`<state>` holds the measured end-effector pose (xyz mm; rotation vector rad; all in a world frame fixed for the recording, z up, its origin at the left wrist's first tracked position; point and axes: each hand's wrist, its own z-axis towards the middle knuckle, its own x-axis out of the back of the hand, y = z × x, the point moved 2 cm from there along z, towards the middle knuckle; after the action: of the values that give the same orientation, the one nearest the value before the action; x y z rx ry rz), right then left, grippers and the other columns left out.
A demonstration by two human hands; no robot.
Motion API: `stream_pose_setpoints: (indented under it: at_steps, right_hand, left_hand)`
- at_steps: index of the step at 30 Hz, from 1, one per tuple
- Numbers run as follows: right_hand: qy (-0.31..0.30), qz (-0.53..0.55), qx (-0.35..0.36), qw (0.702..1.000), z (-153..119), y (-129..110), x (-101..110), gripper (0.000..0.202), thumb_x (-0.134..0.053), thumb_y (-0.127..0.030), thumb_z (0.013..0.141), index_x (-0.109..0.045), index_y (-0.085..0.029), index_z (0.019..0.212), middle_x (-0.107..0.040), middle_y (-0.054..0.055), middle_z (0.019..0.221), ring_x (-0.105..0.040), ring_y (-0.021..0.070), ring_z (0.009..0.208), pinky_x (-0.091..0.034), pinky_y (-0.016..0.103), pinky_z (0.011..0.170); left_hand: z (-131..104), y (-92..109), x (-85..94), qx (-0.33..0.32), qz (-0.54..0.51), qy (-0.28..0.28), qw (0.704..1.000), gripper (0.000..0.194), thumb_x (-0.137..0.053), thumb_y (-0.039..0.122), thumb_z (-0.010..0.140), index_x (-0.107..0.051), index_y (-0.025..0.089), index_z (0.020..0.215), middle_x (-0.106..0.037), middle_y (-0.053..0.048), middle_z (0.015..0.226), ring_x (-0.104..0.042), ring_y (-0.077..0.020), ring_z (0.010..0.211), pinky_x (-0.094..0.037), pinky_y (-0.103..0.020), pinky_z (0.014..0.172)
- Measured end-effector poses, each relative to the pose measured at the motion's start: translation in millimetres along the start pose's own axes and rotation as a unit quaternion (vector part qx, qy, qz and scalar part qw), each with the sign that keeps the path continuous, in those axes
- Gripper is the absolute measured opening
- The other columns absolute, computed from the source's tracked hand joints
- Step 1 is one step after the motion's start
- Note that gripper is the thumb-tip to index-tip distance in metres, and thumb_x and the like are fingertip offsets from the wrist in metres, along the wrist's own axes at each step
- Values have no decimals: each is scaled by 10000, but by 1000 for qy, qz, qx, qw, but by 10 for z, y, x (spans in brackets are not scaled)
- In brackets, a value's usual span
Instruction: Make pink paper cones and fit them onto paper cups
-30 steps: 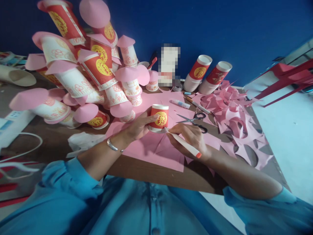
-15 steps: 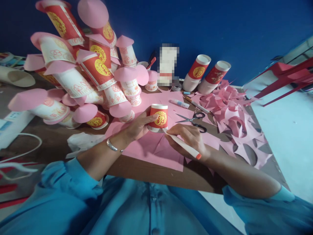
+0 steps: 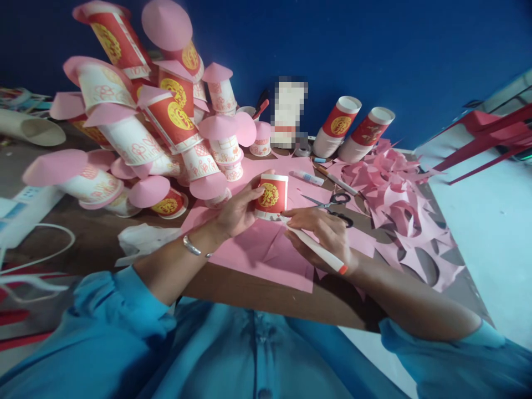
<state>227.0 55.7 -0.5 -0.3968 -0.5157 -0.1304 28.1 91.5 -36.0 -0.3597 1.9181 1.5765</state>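
My left hand [image 3: 239, 209] is closed around the left side of a red and white paper cup [image 3: 272, 195] with a gold emblem. In my right hand [image 3: 322, 233] is a white marker [image 3: 320, 250] with an orange end, its tip at the white band along the cup's lower edge. Small marks show on that band. Beneath both hands lies pink paper [image 3: 257, 255] on the brown table. Just beyond my right hand rest scissors [image 3: 330, 204] with black handles, blades apart.
Decorated cups with pink paper cones [image 3: 124, 133] pile up at the left. Two cup stacks [image 3: 338, 124] lean near the blue wall. Pink paper scraps [image 3: 399, 188] cover the table's right side. A glue tube [image 3: 306, 177] lies behind the scissors. A white plastic bag [image 3: 143, 241] sits near my left forearm.
The cup has turned slightly in my left hand, so its emblem sits further left. The marker's tip stays at the cup's lower edge. The whole view has shifted a little.
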Motion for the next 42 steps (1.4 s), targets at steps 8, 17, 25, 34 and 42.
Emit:
stream_pose_setpoints:
  at_steps: [8,17,25,34,42]
  right_hand:
    - [-17,8,17,1000,-11,-17,-28,225,-733,-130,947,-653,-205,1143,-798,63,906,-826,244,908,-699,373,779]
    - [-14,-51,-15,998,-19,-28,-24,152,-716,-140,963,-618,-225,1042,-767,4,797,-746,153,647,-606,261,592]
    - [-16,-48,-24,998,-25,-13,-33,119,-713,-173,978,-629,-228,1044,-772,11,818,-749,156,676,-603,265,599]
    - [-26,-53,-29,998,-30,-5,-46,83,-686,-180,1003,-622,-219,1038,-776,18,817,-739,150,669,-568,257,576]
    - [-88,-43,-35,995,12,-45,-13,61,-654,-171,994,-617,-195,953,-731,10,737,-651,127,560,-470,250,516]
  left_hand:
    - [-49,-13,16,11,68,-20,997,592,-904,467,762,-679,225,1253,-716,-37,1033,-669,-188,904,-547,-300,788]
    - [-32,-40,29,15,60,-6,998,468,-897,478,770,-683,195,1076,-685,-8,906,-657,-167,831,-551,-302,790]
    - [-37,-45,31,19,74,4,997,470,-893,475,764,-673,211,1085,-692,-2,902,-650,-171,825,-532,-315,800]
    - [-33,-62,57,14,87,3,996,461,-893,487,767,-672,209,1062,-679,-2,885,-636,-167,812,-519,-312,784]
    - [-53,-29,11,28,69,-20,997,482,-886,457,794,-683,203,1149,-731,-43,978,-690,-203,901,-553,-346,851]
